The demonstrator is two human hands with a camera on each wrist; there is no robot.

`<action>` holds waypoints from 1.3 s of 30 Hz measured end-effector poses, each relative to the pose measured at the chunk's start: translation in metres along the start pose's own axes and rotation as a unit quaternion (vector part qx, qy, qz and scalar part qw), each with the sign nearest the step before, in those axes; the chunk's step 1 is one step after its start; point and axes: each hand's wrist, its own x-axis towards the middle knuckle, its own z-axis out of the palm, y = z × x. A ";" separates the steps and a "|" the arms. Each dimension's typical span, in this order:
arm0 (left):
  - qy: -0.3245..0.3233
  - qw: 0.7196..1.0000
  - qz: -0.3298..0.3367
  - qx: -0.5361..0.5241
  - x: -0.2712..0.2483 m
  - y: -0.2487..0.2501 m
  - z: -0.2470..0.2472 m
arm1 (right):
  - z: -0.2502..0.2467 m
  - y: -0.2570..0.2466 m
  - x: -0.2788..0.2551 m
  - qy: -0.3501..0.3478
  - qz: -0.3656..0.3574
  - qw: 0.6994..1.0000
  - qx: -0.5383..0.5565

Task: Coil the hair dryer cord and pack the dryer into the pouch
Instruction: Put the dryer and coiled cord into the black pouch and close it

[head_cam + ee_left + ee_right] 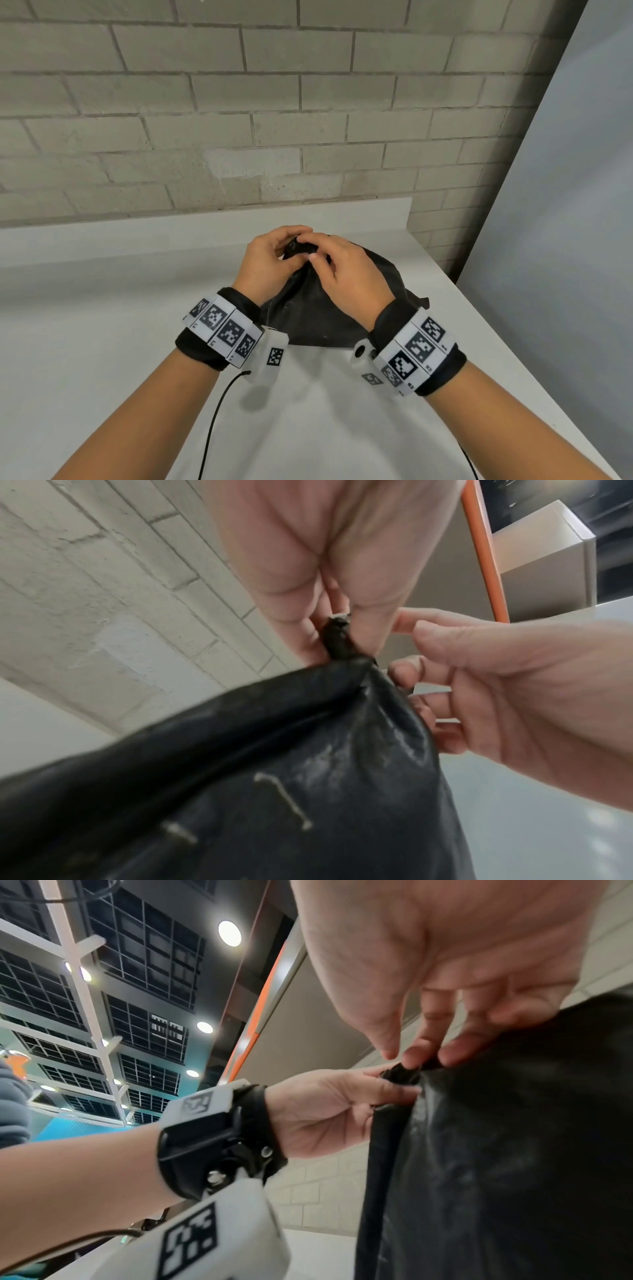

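Both forearms are bare. Each wrist wears a black fabric cuff (445, 373) wrapped by a white band (222, 330) of square black-and-white markers. Beside each band, on the inner wrist, sits a white camera housing (272, 354) bearing another marker. A thin black cable (214, 421) trails from the left housing.

— What lies beyond the fingertips?
— A pale brick wall (239, 102), with the white counter (102, 308) below.
— And overhead?
— Round ceiling lights (229, 933), dark gridded panels (150, 953), an orange strip (260, 1010).
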 end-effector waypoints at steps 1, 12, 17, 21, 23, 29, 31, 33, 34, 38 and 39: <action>-0.011 1.000 -0.006 -0.005 -0.001 -0.003 0.000 | 0.000 0.001 0.002 -0.014 -0.007 1.000 -0.014; 0.063 0.996 -0.009 -0.068 -0.015 -0.018 0.004 | 0.003 -0.005 0.012 -0.079 -0.049 0.978 -0.186; 0.060 0.996 0.002 -0.059 -0.015 -0.021 0.003 | 0.015 -0.001 0.008 -0.071 -0.076 0.968 -0.228; 0.033 0.999 0.019 -0.023 -0.014 -0.019 0.005 | 0.016 0.000 0.005 -0.048 -0.059 0.972 -0.223; 0.032 0.999 0.025 -0.018 -0.014 -0.019 0.006 | 0.015 -0.002 0.004 -0.034 -0.046 0.976 -0.209; 0.016 0.996 0.080 0.033 -0.020 -0.018 0.009 | 0.012 0.000 0.003 -0.020 0.041 0.996 -0.078; 0.010 0.995 0.088 0.050 -0.020 -0.018 0.007 | 0.010 -0.001 0.000 -0.001 0.034 0.997 -0.064; 0.035 0.998 0.057 0.006 -0.018 -0.020 0.003 | 0.004 0.003 0.002 0.046 0.045 0.996 -0.055; 0.055 0.997 0.029 -0.039 -0.017 -0.021 0.000 | 0.000 0.009 0.004 0.074 0.062 0.994 -0.047; 0.105 0.990 -0.025 -0.092 -0.014 -0.024 -0.012 | -0.022 0.059 0.003 0.113 0.157 0.978 -0.081; 0.114 0.989 -0.027 -0.088 -0.014 -0.025 -0.014 | -0.029 0.077 -0.001 0.109 0.192 0.971 -0.095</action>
